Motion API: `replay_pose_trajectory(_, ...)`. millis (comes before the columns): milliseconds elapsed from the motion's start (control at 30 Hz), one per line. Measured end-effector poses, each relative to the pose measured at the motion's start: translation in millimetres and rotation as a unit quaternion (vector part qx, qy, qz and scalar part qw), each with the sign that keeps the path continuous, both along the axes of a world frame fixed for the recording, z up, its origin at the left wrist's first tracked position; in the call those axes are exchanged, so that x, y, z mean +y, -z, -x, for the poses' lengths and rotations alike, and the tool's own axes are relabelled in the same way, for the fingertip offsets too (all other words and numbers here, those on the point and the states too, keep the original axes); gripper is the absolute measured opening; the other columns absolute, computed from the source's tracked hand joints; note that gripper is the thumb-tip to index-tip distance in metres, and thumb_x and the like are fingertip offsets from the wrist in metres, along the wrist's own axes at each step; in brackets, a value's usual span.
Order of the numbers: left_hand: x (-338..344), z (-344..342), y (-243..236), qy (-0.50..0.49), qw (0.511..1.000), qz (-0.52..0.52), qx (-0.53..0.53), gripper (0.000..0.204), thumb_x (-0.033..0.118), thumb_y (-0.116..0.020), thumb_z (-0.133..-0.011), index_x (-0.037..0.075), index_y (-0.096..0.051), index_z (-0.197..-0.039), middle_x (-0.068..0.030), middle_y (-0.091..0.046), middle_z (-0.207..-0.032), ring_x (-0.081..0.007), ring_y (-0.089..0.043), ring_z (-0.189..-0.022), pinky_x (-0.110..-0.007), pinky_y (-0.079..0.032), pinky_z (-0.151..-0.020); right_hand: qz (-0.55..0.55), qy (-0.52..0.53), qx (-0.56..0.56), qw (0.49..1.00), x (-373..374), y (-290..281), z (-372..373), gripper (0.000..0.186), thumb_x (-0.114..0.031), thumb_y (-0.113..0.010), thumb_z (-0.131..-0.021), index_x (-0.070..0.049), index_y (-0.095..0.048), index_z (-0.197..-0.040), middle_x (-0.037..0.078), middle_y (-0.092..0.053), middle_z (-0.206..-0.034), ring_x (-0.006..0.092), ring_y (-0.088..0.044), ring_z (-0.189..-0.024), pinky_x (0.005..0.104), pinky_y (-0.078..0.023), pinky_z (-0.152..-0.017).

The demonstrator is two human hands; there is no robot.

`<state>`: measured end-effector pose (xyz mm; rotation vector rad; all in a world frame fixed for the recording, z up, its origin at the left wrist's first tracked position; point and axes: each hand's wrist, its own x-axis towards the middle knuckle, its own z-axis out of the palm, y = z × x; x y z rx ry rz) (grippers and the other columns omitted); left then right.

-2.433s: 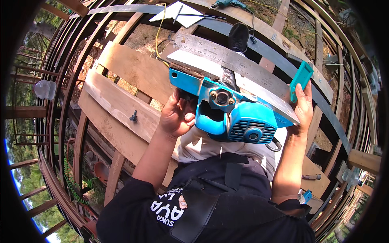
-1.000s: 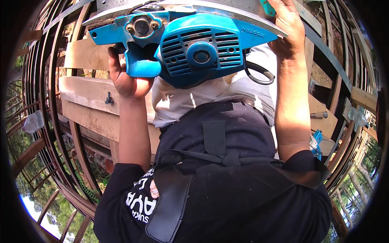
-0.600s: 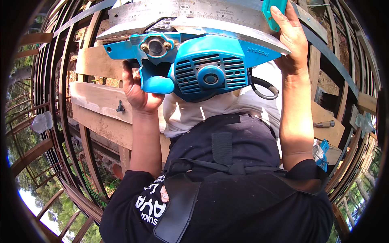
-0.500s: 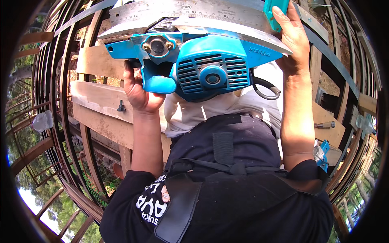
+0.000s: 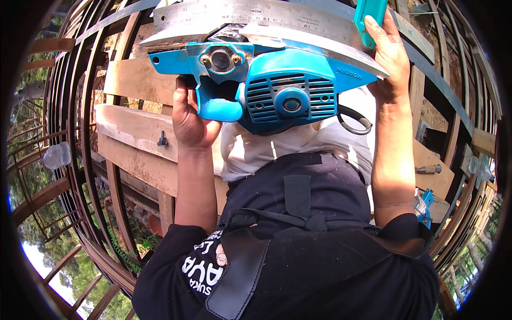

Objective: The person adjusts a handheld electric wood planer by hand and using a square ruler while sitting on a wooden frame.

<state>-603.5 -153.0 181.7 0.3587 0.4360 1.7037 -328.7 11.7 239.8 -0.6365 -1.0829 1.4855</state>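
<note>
A blue electric planer [image 5: 320, 69] is held up in front of me, its metal sole facing away and its vented motor side turned up. Fingers of my left hand [image 5: 193, 122] are closed round its left part, beside the blue spout; some fingertips are hidden behind the body. My right hand [image 5: 393, 66] grips the teal handle of a try square [image 5: 369, 24], thumb on top, and its palm is at the planer's right end. The square's steel ruler blade runs left along the sole. Whether it touches the sole all along, I cannot tell.
Wooden planks [image 5: 136, 133] lie to the left under the planer, with a small black knob [image 5: 162, 139] on them. A chisel-like tool [image 5: 428, 169] lies on a board at right, near another blue tool [image 5: 425, 208]. A power cord loop [image 5: 356, 121] hangs at the planer's right.
The planer and the try square have shifted slightly to the right. My left hand has moved right with the planer; my right hand keeps its grip.
</note>
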Motion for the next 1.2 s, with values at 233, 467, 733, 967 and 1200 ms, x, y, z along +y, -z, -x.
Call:
replay_pose_trajectory(233,0,9,7,0.016,1.0,0.021,-0.007,0.05,0.046,-0.039,-0.098,0.014,-0.048,-0.134,-0.0057,-0.052,-0.135,-0.0264,-0.048,-0.126,-0.047,-0.034,-0.107,0.011,0.002,-0.018,1.0,10,10,-9,0.039,-0.013,-0.055,-0.095,-0.006,-0.048,-0.134,0.008,-0.064,-0.114,0.0172,-0.063,-0.103,0.0339,-0.052,-0.088)
replay_pose_trajectory(467,-5,2,4,0.034,0.997,-0.037,-0.056,0.046,0.04,-0.034,-0.101,0.017,-0.04,-0.14,-0.0079,-0.049,-0.138,-0.0278,-0.048,-0.126,-0.046,-0.037,-0.108,0.013,0.008,0.062,0.998,-11,-14,-15,0.033,-0.009,-0.049,-0.098,-0.006,-0.049,-0.13,0.01,-0.064,-0.111,0.0209,-0.065,-0.099,0.0393,-0.055,-0.087)
replay_pose_trajectory(733,-4,-5,-9,0.017,0.999,-0.028,0.02,0.045,0.03,-0.046,-0.098,0.008,-0.041,-0.137,-0.0072,-0.052,-0.134,-0.0221,-0.049,-0.124,-0.04,-0.04,-0.106,0.023,0.031,0.037,0.999,-31,-24,-13,0.037,-0.007,-0.05,-0.097,-0.005,-0.047,-0.133,0.008,-0.065,-0.109,0.0174,-0.065,-0.096,0.0341,-0.055,-0.085)
replay_pose_trajectory(967,-4,-3,-4,0.007,0.997,-0.026,0.071,0.045,0.038,-0.044,-0.098,0.015,-0.039,-0.137,-0.0054,-0.051,-0.134,-0.0251,-0.052,-0.121,-0.045,-0.048,-0.097,0.021,0.009,0.075,0.997,-33,-21,-19,0.036,-0.006,-0.048,-0.097,-0.006,-0.047,-0.133,0.008,-0.065,-0.11,0.0158,-0.064,-0.096,0.0307,-0.054,-0.086)
replay_pose_trajectory(1200,-3,-8,-9,-0.028,0.994,-0.006,0.109,0.044,0.039,-0.045,-0.098,0.015,-0.041,-0.135,-0.0058,-0.051,-0.133,-0.0255,-0.054,-0.119,-0.044,-0.05,-0.095,0.017,0.004,0.071,0.997,-34,-19,-21,0.037,-0.007,-0.047,-0.098,-0.006,-0.046,-0.135,0.008,-0.065,-0.11,0.0167,-0.064,-0.097,0.0326,-0.054,-0.087)
